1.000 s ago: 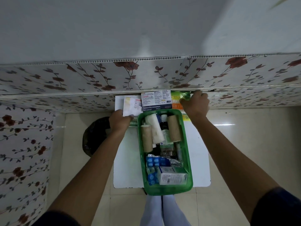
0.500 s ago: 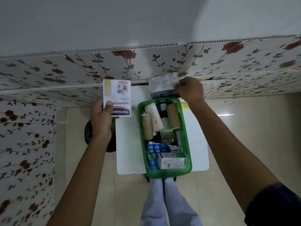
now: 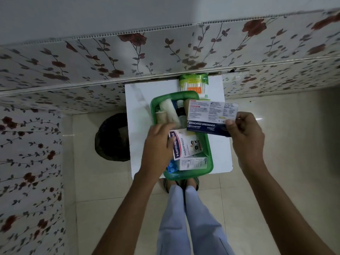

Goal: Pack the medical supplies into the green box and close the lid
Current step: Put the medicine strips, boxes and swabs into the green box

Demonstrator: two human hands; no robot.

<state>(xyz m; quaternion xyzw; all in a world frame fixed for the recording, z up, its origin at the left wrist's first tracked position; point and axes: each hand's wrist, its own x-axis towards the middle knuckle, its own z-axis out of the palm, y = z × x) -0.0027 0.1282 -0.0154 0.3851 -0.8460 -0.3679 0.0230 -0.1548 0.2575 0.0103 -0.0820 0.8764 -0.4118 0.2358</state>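
Observation:
The open green box [image 3: 209,159] stands on a small white table [image 3: 139,115]. Bandage rolls [image 3: 168,113], a dark bottle [image 3: 180,107], a white carton [image 3: 193,163] and blue blister packs [image 3: 172,169] lie inside it. My left hand [image 3: 158,146] grips a white washproof plaster box [image 3: 184,144] low over the box's middle. My right hand [image 3: 244,133] holds a flat medicated dressings box [image 3: 211,115] above the green box's right rim. A pack of cotton buds [image 3: 194,84] lies on the table behind the green box. No lid is in view.
A dark round bin [image 3: 112,138] sits on the floor left of the table. Floral-patterned panels [image 3: 165,52] close off the back and left. My legs and feet [image 3: 184,208] stand at the table's front edge. Tiled floor lies to the right.
Both hands have come back from the table's far edge. The left brought the plaster box down over the green box; the right carried the dressings box over its right rim.

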